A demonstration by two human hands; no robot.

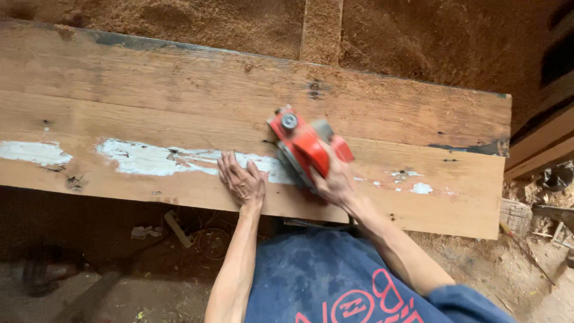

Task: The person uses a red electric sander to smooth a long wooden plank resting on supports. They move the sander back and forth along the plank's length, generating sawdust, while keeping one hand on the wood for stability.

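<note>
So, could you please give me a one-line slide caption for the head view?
Right hand grips a red power planer on a paint-streaked plank; left hand lies flat beside it.

A wide wooden plank [149, 107] lies bare left of the left hand [242, 182] and beyond the red electric planer [305, 146] (gripped by the right hand [335, 182]); these alone block the middle.

Red planer [306, 149] on a long plank [179, 101]

The planer lay on the plank's top face, angled across the grain, its round knob toward the far side and its body at the right end of a white paint streak [155, 160]. The plank was wide, weathered brown wood with dark knots, stretching left to right, its right end cut square.
</note>
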